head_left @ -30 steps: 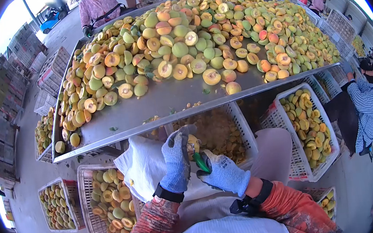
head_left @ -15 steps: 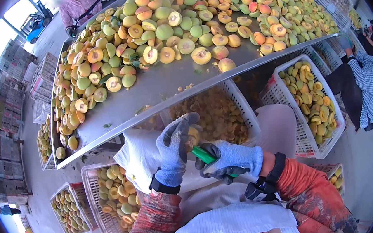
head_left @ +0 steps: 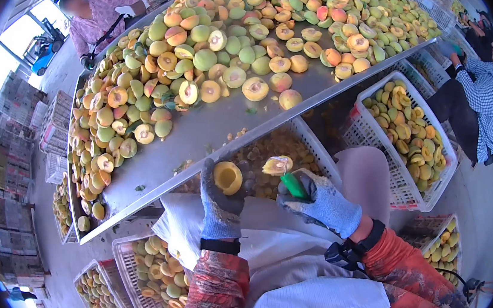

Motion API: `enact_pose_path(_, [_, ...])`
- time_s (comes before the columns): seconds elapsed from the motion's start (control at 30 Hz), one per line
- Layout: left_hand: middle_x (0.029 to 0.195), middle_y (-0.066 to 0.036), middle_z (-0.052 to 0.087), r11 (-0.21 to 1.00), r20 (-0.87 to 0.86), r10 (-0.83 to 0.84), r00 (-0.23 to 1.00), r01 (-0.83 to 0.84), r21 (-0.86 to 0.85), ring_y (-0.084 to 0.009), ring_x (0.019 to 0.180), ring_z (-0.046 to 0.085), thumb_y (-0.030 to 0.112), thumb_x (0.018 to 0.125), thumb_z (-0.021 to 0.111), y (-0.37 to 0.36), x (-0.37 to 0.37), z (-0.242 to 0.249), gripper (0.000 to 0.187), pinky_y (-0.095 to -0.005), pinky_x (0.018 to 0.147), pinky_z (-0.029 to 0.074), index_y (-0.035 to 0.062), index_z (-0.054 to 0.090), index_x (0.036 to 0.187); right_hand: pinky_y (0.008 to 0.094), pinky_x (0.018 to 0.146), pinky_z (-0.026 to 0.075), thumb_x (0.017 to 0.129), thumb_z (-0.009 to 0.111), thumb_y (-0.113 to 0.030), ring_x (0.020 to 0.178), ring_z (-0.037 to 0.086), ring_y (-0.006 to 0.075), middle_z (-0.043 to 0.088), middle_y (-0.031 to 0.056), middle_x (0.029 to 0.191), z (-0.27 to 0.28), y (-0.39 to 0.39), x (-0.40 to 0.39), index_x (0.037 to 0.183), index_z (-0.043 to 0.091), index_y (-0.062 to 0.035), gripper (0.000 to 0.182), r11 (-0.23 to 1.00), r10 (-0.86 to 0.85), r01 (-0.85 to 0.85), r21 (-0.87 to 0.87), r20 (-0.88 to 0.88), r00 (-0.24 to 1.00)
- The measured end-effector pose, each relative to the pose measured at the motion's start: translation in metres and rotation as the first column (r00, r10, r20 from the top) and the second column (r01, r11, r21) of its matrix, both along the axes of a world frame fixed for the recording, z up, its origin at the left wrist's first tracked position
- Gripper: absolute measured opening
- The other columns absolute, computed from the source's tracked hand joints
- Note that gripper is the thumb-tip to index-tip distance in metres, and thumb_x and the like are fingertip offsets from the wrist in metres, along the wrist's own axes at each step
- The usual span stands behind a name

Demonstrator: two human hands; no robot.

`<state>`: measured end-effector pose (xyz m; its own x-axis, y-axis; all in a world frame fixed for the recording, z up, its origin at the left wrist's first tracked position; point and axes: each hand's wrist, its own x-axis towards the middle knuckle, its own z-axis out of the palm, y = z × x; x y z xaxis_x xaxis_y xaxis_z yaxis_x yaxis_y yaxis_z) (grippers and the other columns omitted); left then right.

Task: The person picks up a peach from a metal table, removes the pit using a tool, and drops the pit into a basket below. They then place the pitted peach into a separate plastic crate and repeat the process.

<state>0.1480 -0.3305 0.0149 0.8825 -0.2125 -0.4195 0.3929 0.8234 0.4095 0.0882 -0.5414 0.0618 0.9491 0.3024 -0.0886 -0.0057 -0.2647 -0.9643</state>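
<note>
Gloved in blue and grey, my left hand [head_left: 220,200] holds a hollowed half fruit [head_left: 227,177], its cut face turned up. Just to the right, my right hand [head_left: 317,197] is wrapped round a green-handled tool [head_left: 294,185]. A yellowish piece of fruit [head_left: 277,165] sits at the tool's tip, apart from the half in my left hand. Both hands are near the front edge of a metal table [head_left: 198,150] heaped with halved fruit [head_left: 206,59]. Beneath them is a crate [head_left: 316,146] of small brownish pieces.
Crates of fruit stand at the right [head_left: 422,200], left [head_left: 126,257] and far left [head_left: 116,288]. A person in a checked shirt [head_left: 489,92] is at the right; another in a pink top [head_left: 89,32] is across the table. Stacked crates [head_left: 0,156] line the left.
My hands have moved apart. The hollowed half now shows in my left hand, and a piece of fruit is on the tool's tip. The view has shifted slightly.
</note>
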Motion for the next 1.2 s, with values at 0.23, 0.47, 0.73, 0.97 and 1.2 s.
enact_pose_path(0.23, [0.104, -0.014, 0.059, 0.996, 0.046, 0.078, 0.996, -0.08, 0.038, -0.0285, 0.094, 0.059, 0.036, 0.092, 0.045, 0.009, -0.001, 0.006, 0.045, -0.0423, 0.083, 0.052, 0.0013, 0.049, 0.121, 0.0393, 0.06, 0.05, 0.079, 0.065, -0.033, 0.068, 0.064, 0.0327, 0.064, 0.0182, 0.081, -0.065, -0.006, 0.009, 0.105, 0.052, -0.0054, 0.04, 0.733, 0.004, 0.072, -0.677, 0.11, 0.994])
enact_pose_path(0.47, [0.106, -0.017, 0.058, 0.983, -0.083, 0.083, 0.993, -0.095, -0.156, -0.0336, 0.096, 0.059, 0.031, 0.089, 0.05, -0.005, -0.011, 0.037, 0.043, -0.0416, 0.081, 0.053, -0.0011, 0.048, 0.117, 0.045, 0.064, 0.049, 0.082, 0.059, -0.034, 0.074, 0.063, 0.0351, 0.064, 0.0181, 0.08, -0.071, 0.004, 0.023, 0.103, 0.051, -0.0074, 0.035, 0.692, -0.013, 0.075, -0.718, 0.092, 0.996])
enact_pose_path(0.73, [0.11, -0.016, 0.058, 0.991, 0.246, 0.13, 0.961, -0.115, -0.074, -0.0301, 0.099, 0.059, 0.024, 0.089, 0.05, 0.002, -0.023, 0.024, 0.046, -0.0385, 0.087, 0.051, 0.0002, 0.041, 0.128, 0.028, 0.05, 0.047, 0.081, 0.067, -0.016, 0.056, 0.057, 0.0152, 0.058, 0.0035, 0.072, -0.014, 0.047, 0.004, 0.1, 0.054, -0.0067, 0.024, 0.914, -0.042, 0.246, 0.324, -0.527, 0.849])
enact_pose_path(0.97, [0.102, -0.012, 0.06, 0.935, 0.06, -0.149, 0.987, 0.121, 0.333, -0.0223, 0.085, 0.064, 0.025, 0.088, 0.056, 0.01, -0.045, 0.01, 0.039, -0.0356, 0.07, 0.056, 0.0019, 0.05, 0.119, 0.0209, 0.046, 0.043, 0.081, 0.065, -0.004, 0.058, 0.051, 0.0039, 0.058, -0.0005, 0.075, -0.016, 0.053, 0.008, 0.103, 0.055, -0.0064, 0.025, 0.95, 0.009, 0.086, 0.301, -0.299, 0.954])
enact_pose_path(1.2, [0.091, -0.014, 0.061, 0.635, 0.096, 0.45, 0.888, -0.394, 0.664, -0.0256, 0.069, 0.065, 0.013, 0.082, 0.055, 0.181, -0.164, 0.028, 0.034, -0.0332, 0.051, 0.057, -0.0013, 0.053, 0.113, 0.0219, 0.043, 0.045, 0.083, 0.057, -0.002, 0.05, 0.052, 0.0085, 0.056, 0.0026, 0.079, 0.0, 0.072, -0.001, 0.117, 0.05, -0.0012, 0.034, 0.951, 0.136, 0.002, 0.31, -0.424, 0.895])
